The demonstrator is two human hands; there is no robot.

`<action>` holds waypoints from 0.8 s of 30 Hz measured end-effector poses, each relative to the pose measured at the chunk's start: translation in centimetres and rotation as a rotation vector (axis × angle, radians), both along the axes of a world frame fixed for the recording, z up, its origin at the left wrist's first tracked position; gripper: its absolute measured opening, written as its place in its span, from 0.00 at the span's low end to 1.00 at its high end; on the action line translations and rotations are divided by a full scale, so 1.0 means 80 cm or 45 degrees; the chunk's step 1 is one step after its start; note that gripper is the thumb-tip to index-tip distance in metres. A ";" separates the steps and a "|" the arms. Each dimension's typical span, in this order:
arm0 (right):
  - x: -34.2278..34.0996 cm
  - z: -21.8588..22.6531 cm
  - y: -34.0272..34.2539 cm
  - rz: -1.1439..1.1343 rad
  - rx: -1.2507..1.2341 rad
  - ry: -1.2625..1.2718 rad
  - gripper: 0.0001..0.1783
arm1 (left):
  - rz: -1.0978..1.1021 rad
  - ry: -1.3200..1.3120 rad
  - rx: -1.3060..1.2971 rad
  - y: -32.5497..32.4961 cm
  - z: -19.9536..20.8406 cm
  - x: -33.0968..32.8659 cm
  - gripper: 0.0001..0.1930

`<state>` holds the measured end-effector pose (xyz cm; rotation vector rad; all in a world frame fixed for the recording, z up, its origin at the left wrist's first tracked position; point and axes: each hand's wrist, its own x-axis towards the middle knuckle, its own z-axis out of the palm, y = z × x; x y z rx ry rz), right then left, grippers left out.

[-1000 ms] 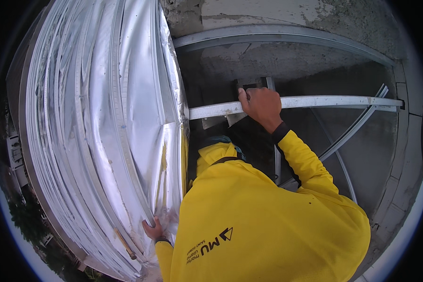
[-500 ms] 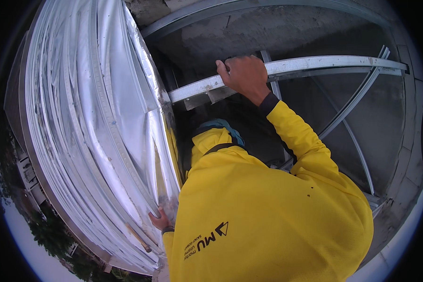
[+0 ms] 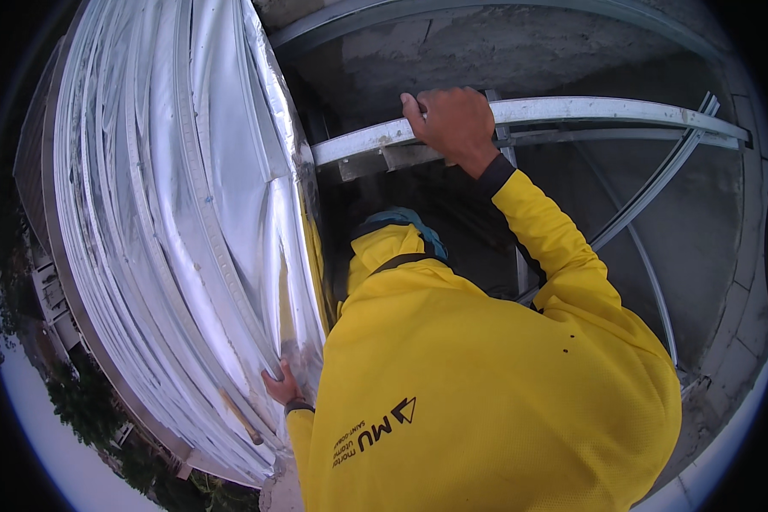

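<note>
My right hand [image 3: 454, 128] is closed over a long galvanised metal beam [image 3: 589, 111], its thumb pointing left. Lower on the left, my left hand [image 3: 283, 384] lies against the near right edge of a shiny silver foil sheet [image 3: 230, 128], fingers apart; part of the hand is hidden by my yellow sleeve. Many long thin metal strips [image 3: 149, 230] run lengthwise over the foil. Close to my left hand, a wooden-handled tool [image 3: 241, 416] rests among them; its exact kind is hard to make out.
Below the beam is a dark recess between grey walls [image 3: 486, 43]. Slanting metal struts [image 3: 657, 183] cross the right side. Another metal channel [image 3: 452, 10] spans the far side. Trees [image 3: 85, 410] and rooftops show far down beyond the left edge.
The view has turned slightly, shifting the scene a little. Both hands stay where they were, the right on the beam and the left at the foil's edge.
</note>
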<state>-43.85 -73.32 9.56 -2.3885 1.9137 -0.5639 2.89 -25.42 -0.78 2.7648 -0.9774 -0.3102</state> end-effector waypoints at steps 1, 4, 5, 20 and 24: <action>0.001 0.001 0.000 0.002 0.010 -0.005 0.26 | 0.029 0.048 0.001 -0.001 0.002 -0.001 0.38; 0.000 0.001 0.000 -0.003 0.024 -0.014 0.26 | 0.003 -0.034 0.011 0.012 -0.013 0.010 0.37; 0.000 -0.001 0.000 -0.007 0.012 -0.012 0.26 | -0.023 -0.098 0.014 0.011 -0.013 0.010 0.37; 0.007 0.010 -0.001 -0.030 0.125 0.007 0.25 | 0.048 0.108 -0.032 -0.002 0.005 0.000 0.37; 0.010 0.011 -0.002 -0.049 0.126 0.034 0.25 | 0.020 0.102 -0.051 -0.005 0.007 -0.004 0.34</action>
